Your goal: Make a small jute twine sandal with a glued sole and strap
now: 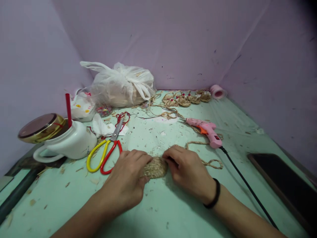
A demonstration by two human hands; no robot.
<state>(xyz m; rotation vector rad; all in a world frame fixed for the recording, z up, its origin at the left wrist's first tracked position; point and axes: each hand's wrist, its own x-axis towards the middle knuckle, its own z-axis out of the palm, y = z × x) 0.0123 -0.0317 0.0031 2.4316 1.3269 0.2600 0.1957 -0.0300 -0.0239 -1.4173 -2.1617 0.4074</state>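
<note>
A small oval piece of coiled straw rope lies on the table between my hands. My left hand grips its left side, fingers over the top edge and thumb at the lower edge. At its upper right edge, my right hand is closed in a pinch on the straw rope; the fingertips are partly hidden. A loose length of the rope trails out to the right behind my right hand. Just left of my left hand lie scissors with one yellow and one red handle.
A pink glue gun rests beyond my right hand, its black cord running toward me. A phone lies at right. On the left stands a white mug. Behind are a plastic bag, beaded straw pieces and a tape roll.
</note>
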